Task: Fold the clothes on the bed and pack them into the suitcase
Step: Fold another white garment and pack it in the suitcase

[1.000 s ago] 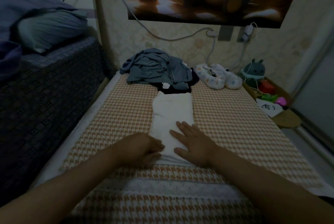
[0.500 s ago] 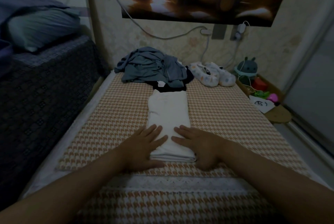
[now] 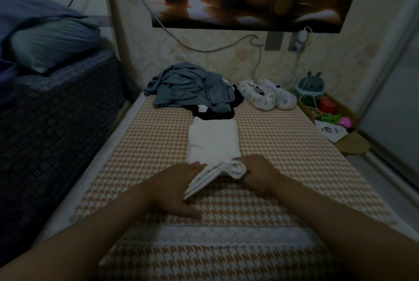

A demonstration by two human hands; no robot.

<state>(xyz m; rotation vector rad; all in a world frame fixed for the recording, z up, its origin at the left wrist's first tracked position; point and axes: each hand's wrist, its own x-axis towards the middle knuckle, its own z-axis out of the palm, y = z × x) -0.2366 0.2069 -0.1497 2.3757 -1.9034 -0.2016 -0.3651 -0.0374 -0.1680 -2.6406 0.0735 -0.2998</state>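
A white garment [image 3: 213, 142], folded into a long narrow strip, lies in the middle of the houndstooth bed cover [image 3: 283, 144]. Its near end is lifted off the cover. My left hand [image 3: 179, 187] grips that end at the left side, fingers under the cloth. My right hand [image 3: 260, 172] holds the right corner, fingers curled into the fabric. Behind the strip, a grey-blue jacket [image 3: 190, 88] is heaped over a black garment [image 3: 215, 112]. No suitcase is in view.
Two white patterned slippers [image 3: 267, 97] lie at the far right of the bed. Toys, a paper sheet and a round wooden tray [image 3: 353, 144] crowd the right side. A dark covered ledge with a pillow [image 3: 49, 43] runs along the left.
Both hands were pressing flat on the near end of the white strip. Now they have taken hold of that end and raised it off the cover.
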